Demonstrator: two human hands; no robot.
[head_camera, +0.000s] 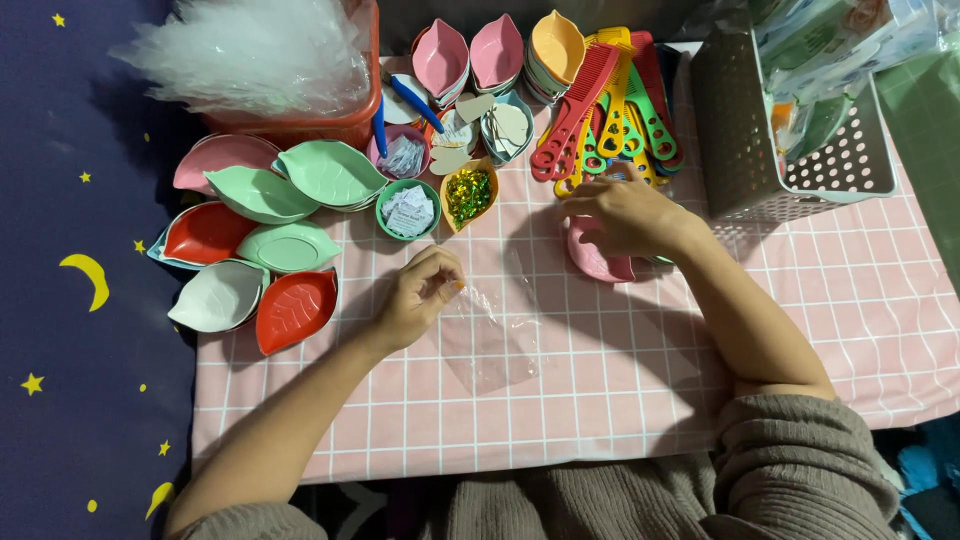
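The clear plastic bag (487, 340) lies flat on the pink checked cloth (800, 300), near the table's front edge. Your left hand (422, 295) pinches its upper corner with closed fingers. Your right hand (622, 215) rests curled on a pink leaf-shaped dish (597, 258); you cannot tell if it grips the dish. Just behind it lie coloured combs (610, 105). A small dish of gold sequins (468, 193) stands between the hands, further back. On the left sit stacked leaf dishes (270, 240), and on the right a grey basket (760, 150).
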